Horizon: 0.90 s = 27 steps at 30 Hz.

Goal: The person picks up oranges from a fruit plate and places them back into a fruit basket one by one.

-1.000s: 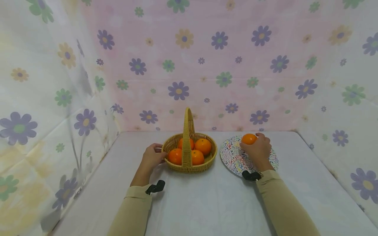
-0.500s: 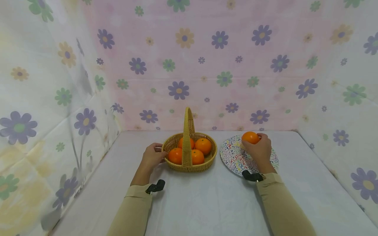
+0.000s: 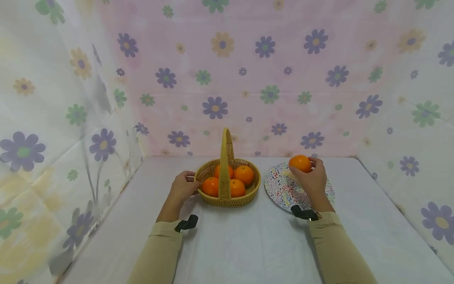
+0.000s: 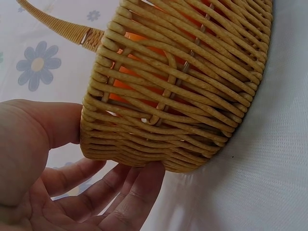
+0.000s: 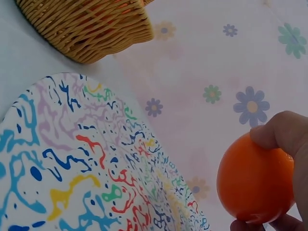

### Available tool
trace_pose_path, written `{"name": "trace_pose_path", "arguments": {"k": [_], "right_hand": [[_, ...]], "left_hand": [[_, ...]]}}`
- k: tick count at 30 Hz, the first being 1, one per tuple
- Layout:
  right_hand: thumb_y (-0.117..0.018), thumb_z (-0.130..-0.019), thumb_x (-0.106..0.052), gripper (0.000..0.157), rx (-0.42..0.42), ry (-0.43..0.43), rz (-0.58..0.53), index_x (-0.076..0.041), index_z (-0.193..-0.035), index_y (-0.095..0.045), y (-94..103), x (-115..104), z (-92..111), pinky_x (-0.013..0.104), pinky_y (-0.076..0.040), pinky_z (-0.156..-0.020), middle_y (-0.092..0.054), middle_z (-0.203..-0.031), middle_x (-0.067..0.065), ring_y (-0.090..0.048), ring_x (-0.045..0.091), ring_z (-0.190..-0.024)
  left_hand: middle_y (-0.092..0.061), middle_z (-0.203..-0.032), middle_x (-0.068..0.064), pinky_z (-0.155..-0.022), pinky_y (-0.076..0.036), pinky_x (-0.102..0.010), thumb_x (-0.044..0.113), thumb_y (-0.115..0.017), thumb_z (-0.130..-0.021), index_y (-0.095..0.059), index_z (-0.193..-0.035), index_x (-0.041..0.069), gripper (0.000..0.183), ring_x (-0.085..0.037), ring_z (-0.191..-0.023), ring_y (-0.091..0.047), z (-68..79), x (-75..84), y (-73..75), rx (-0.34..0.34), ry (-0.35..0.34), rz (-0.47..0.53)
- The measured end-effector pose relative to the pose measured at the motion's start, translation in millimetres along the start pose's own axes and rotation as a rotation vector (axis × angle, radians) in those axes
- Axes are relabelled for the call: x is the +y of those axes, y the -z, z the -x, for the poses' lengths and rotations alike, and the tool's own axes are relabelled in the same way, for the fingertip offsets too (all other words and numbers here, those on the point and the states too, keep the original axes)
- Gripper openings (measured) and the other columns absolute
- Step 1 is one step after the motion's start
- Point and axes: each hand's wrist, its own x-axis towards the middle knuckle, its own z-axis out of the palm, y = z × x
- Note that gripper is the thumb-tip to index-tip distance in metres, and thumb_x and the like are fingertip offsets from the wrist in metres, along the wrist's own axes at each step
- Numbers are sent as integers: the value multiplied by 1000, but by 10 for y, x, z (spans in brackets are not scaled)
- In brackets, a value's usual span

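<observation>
My left hand (image 3: 182,189) grips the left end of a yellow wicker basket (image 3: 241,202), which stands upright on the table. In the left wrist view, the thumb and curled fingers lie against opposite sides of the woven edge of the basket (image 4: 168,106). Several oranges (image 3: 244,176) sit inside, partly hidden by the tall handle. To the right, my right hand (image 3: 315,180) pinches another orange (image 3: 299,163) above the far part of a round, colourfully speckled plate (image 3: 280,185). The right wrist view shows the orange (image 5: 255,180) held between thumb and fingertips, off the plate.
A white cloth covers the table (image 3: 227,244). Flower-printed sheets hang at the back (image 3: 241,79) and along both sides. The basket and the plate stand side by side with a narrow gap between them.
My right hand has lifted the orange slightly higher above the plate. The left hand and the basket have stayed in place.
</observation>
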Motion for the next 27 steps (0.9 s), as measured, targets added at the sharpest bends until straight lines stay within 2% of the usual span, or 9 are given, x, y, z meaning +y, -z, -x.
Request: {"name": "trace_pose_path", "arguments": {"k": [10, 20, 27], "right_hand": [[-81, -89, -40, 91, -47, 43, -16, -15, -159, -28, 16, -86, 22, 51, -46, -113, -38, -161, 14, -47, 36, -137], [-83, -86, -44, 91, -144, 178, -37, -25, -160, -34, -34, -196, 100, 55, -53, -103, -40, -155, 16, -51, 36, -129], [-84, -85, -44, 86, -191, 221, -45, -22, -155, -40, -115, -272, 170, 52, -56, -99, -43, -154, 11, -52, 33, -127]], "left_hand": [[-60, -136, -19, -82, -63, -35, 13, -72, -94, -53, -140, 8, 51, -34, -114, -68, -2, -9, 4, 5, 17, -8], [-59, -137, -20, -82, -63, -35, 12, -71, -94, -52, -141, 7, 51, -34, -115, -68, -9, -14, 2, -1, 8, -5], [-59, -137, -20, -80, -63, -34, 12, -72, -93, -52, -141, 7, 52, -34, -114, -68, -19, -1, -2, 0, 3, -6]]}}
